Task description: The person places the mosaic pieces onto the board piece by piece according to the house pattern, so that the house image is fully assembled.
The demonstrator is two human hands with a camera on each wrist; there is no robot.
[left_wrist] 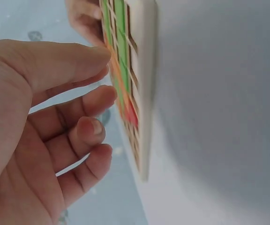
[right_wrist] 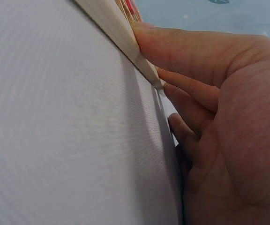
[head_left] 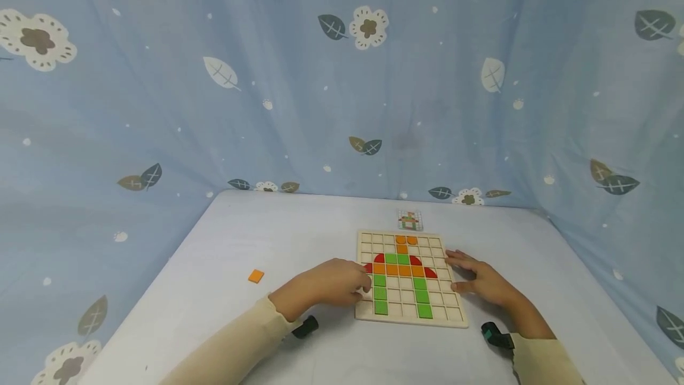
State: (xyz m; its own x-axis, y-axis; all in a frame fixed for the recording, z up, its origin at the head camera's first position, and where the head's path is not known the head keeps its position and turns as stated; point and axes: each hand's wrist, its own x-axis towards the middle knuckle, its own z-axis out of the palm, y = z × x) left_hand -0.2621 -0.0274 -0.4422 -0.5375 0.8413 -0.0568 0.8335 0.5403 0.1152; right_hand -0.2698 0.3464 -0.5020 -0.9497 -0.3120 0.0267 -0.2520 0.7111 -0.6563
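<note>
A wooden grid board (head_left: pixel 451 314) lies flat on the table with green, orange and red pieces set in its cells. My left hand (head_left: pixel 336 281) is over the board's left edge, fingers loosely bent beside a red rounded piece (head_left: pixel 368 267) that they partly cover. In the left wrist view, nothing shows between the left thumb (left_wrist: pixel 78 61) and the fingers. At the right edge my right hand (head_left: pixel 483 281) rests its thumb and fingertips against the board's side. The right wrist view shows the thumb (right_wrist: pixel 172 47) touching that rim.
A loose orange square tile (head_left: pixel 256 276) lies on the white table (head_left: pixel 299 224) to the left. Behind the board is a small pattern card (head_left: pixel 409 220). A blue curtain (head_left: pixel 299 76) with leaves and flowers surrounds the table. Dark wrist devices are strapped below both hands.
</note>
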